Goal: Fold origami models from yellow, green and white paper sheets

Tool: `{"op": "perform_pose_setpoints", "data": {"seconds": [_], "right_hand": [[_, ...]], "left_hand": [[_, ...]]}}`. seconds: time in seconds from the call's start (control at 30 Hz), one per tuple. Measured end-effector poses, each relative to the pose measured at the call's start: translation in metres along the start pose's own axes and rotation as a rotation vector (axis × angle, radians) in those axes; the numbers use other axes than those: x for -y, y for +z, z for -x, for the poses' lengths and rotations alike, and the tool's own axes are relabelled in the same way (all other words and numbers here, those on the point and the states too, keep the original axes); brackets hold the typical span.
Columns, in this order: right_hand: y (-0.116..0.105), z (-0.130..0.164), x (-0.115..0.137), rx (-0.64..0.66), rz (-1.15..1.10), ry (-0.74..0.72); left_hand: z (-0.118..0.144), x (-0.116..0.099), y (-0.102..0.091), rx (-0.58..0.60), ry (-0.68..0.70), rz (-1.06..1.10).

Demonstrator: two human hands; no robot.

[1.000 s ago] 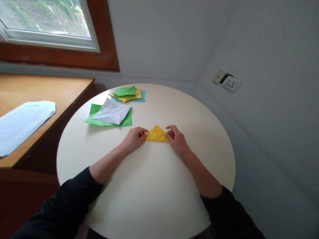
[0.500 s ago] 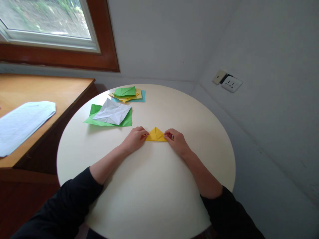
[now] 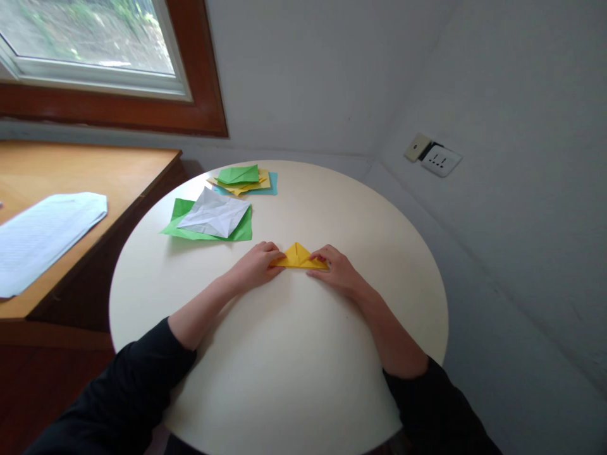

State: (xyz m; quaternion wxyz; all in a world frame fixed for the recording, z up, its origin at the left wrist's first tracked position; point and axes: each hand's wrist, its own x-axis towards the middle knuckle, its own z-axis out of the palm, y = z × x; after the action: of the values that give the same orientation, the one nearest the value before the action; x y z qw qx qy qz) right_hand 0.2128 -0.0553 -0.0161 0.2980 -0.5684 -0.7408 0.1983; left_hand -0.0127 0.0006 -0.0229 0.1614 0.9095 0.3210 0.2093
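A small folded yellow paper (image 3: 296,256), peaked in the middle with a long straight lower edge, lies on the round white table (image 3: 294,354). My left hand (image 3: 260,264) has its fingers closed on the paper's left end. At the other end is my right hand (image 3: 336,270), its fingertips on top of the paper and its thumb at the lower edge, so the right corner sits between them. The undersides of the fingers and the paper's far left tip are partly hidden.
Left of my hands lie a creased white paper (image 3: 215,213) and a green sheet (image 3: 244,227). Behind them is a pile with a green folded paper (image 3: 238,174), yellow papers and a blue sheet (image 3: 273,183). A wooden desk (image 3: 137,161) with printed sheets (image 3: 52,237) stands left.
My right thumb has shifted down to the lower edge and the fingers have parted, showing more of the paper's right corner. My left hand has changed its grip slightly.
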Motion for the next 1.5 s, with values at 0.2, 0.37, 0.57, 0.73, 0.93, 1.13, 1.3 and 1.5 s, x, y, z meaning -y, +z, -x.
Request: {"op": "perform_pose_setpoints", "data": {"seconds": [0.2,0.37,0.57,0.73,0.93,1.13,1.3,1.5], "right_hand": [[0.003,0.0,-0.004,-0.024,-0.013,-0.024],[0.003,0.0,-0.005,-0.059,-0.041,-0.048],[0.003,-0.001,-0.005,-0.126,-0.066,-0.05],[0.002,-0.001,0.0,-0.267,-0.159,-0.041],[0.002,-0.004,0.003,-0.273,-0.545,0.108],[0.004,-0.007,0.0,-0.285,-0.844,0.209],[0.001,-0.006,0.001,-0.266,-1.044,0.272],[-0.002,-0.005,0.002,-0.204,-1.223,0.316]], "left_hand": [[-0.001,-0.009,-0.005,-0.008,0.008,-0.077],[-0.003,-0.015,-0.009,-0.022,0.017,-0.147],[-0.003,-0.013,-0.011,-0.106,0.007,-0.166],[-0.001,-0.014,-0.012,-0.259,-0.057,0.023],[-0.002,-0.014,-0.01,-0.408,-0.251,0.412],[-0.006,-0.008,-0.011,-0.359,-0.346,0.806],[-0.006,-0.007,-0.014,-0.285,-0.388,1.035],[-0.004,-0.006,-0.019,-0.178,-0.403,1.344]]}}
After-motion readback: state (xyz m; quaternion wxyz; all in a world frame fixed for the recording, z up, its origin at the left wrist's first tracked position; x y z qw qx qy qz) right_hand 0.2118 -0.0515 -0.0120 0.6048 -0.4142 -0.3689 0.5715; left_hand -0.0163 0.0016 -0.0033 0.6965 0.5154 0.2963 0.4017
